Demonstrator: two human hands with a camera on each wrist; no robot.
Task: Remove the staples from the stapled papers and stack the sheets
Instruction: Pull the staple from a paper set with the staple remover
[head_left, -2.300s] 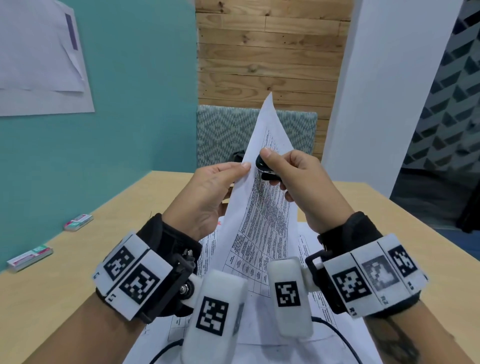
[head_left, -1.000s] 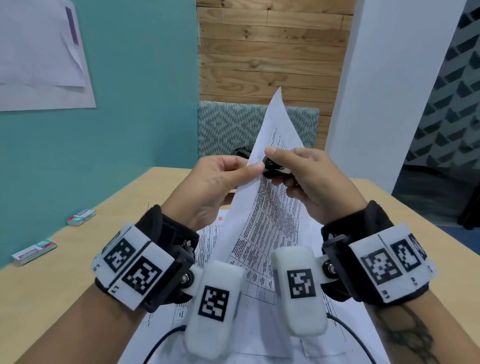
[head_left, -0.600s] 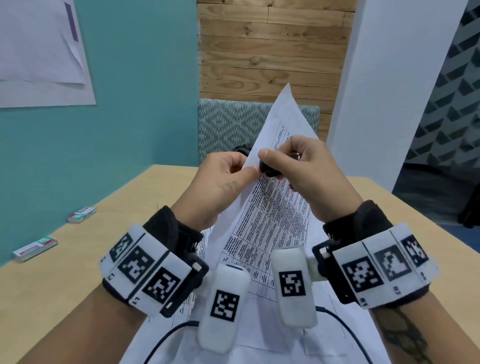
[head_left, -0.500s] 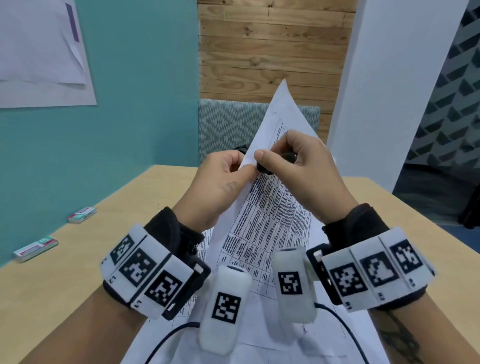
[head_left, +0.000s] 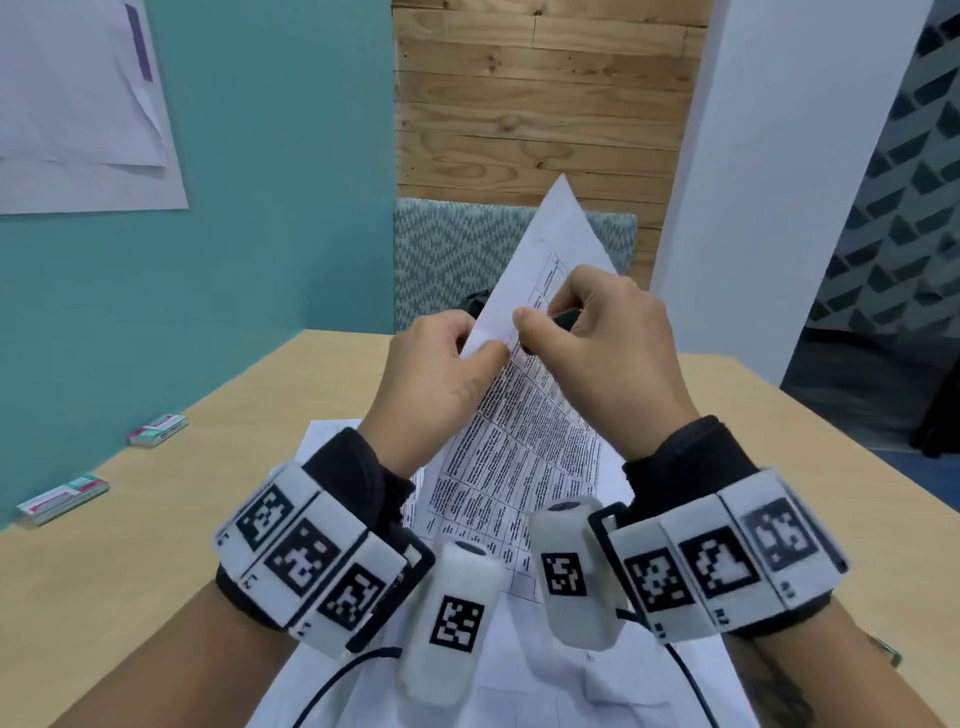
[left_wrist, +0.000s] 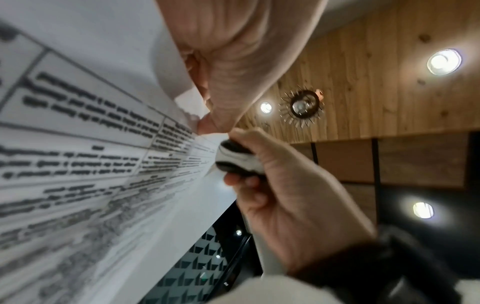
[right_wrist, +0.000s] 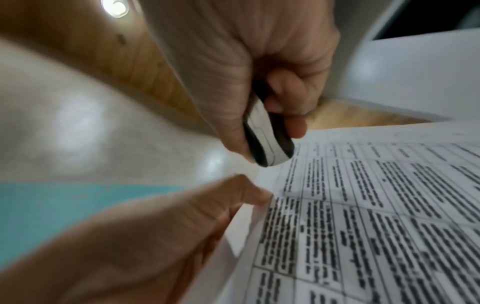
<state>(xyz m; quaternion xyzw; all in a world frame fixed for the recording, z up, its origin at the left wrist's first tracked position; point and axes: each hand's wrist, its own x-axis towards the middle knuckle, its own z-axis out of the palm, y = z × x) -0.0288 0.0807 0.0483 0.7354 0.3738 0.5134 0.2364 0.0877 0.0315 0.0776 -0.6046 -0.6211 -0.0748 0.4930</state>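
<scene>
Stapled papers (head_left: 524, 441) printed with tables stand tilted up from the table, one corner pointing high. My left hand (head_left: 441, 364) pinches their left edge between thumb and fingers (left_wrist: 221, 115). My right hand (head_left: 597, 343) grips a black and silver staple remover (right_wrist: 267, 144), its tip pressed to the paper edge (left_wrist: 207, 144) right beside my left thumb (right_wrist: 249, 191). The remover (left_wrist: 233, 158) is mostly hidden in my fist in the head view. The staple itself is not visible.
More printed sheets (head_left: 519, 675) lie flat on the wooden table (head_left: 156, 519) under my wrists. Two small boxes (head_left: 62, 496) (head_left: 158, 428) lie at the table's left edge by the teal wall. A patterned chair back (head_left: 452, 249) stands behind the table.
My right hand has rolled over the paper edge, hiding the remover under its fingers. The raised papers and both hands shifted slightly right.
</scene>
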